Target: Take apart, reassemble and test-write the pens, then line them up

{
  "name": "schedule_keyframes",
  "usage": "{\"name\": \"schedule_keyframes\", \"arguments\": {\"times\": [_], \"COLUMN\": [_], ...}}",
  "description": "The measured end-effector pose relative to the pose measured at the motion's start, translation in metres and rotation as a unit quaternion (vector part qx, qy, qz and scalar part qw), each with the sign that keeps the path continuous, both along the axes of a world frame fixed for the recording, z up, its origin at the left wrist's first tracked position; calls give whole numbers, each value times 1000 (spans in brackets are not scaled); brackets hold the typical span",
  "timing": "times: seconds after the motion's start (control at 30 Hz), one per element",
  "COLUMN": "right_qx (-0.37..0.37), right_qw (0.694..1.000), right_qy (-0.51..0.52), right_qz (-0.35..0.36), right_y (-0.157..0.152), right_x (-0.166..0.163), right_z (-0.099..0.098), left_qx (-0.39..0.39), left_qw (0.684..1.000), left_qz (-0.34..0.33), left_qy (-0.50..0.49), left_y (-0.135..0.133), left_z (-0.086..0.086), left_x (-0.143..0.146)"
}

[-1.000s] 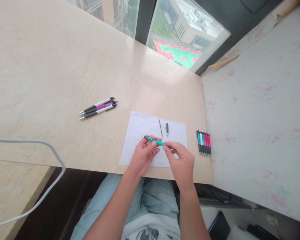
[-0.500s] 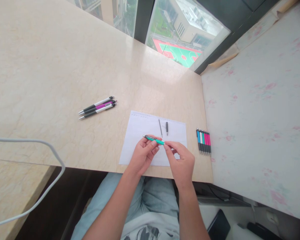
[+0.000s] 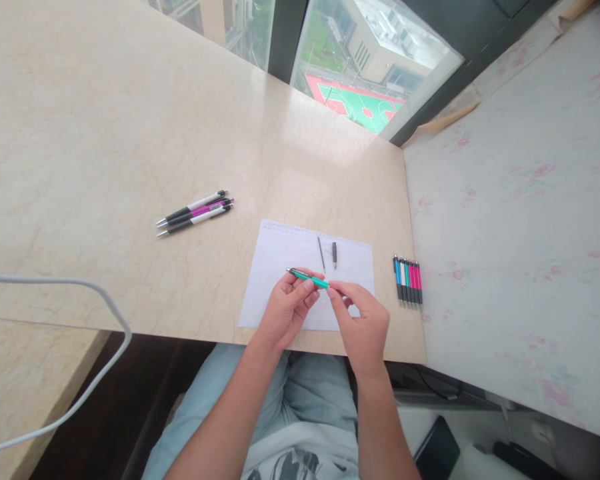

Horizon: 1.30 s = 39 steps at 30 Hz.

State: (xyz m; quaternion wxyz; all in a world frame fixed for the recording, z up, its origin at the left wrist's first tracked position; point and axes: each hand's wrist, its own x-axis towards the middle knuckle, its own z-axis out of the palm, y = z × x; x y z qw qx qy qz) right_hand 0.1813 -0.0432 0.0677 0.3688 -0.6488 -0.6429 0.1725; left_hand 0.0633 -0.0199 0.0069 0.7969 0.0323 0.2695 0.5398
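Note:
My left hand (image 3: 286, 308) pinches the barrel of a green pen (image 3: 307, 277) above a white sheet of paper (image 3: 280, 267). My right hand (image 3: 361, 319) has its fingertips closed at the pen's right end. A thin dark refill (image 3: 321, 253) and a small black pen part (image 3: 335, 254) lie on the paper just beyond the hands.
Three pens (image 3: 194, 213) lie together on the beige table (image 3: 105, 147) to the left. Several coloured pens (image 3: 407, 281) lie in a row at the table's right edge. A white cable (image 3: 107, 307) loops at the left. A window (image 3: 360, 60) is at the far side.

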Motion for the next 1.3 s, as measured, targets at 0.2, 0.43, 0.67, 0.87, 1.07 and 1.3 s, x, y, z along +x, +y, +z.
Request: {"name": "schedule_keyframes", "arguments": {"times": [0.2,0.43,0.67,0.87,1.07,1.3], "right_qx": [-2,3,0,5,-103,-200], "right_qw": [1000,1000,1000,996,969,941], "right_qy": [-1,-2,0,-88,-221,-266], "right_qz": [8,14,17,-26,-48,-54], "right_y": [-1,-1,-2,13,40,53], "right_x": [1,0,2,17,9,-13], "right_z": [0,-1,-1,-16,-34,-28], "left_qx": [-2,0,-3,2,14,8], "left_qw": [1000,1000,1000,1000,999,999], "left_qz": [0,2,2,5,7,11], "left_qy": [-4,-10,-9,-14,-31,-46], "left_y": [0,0,0,0,0,1], "left_z": [0,-1,-1,-3,-3,-2], "left_x": [0,0,0,0,0,1]}}
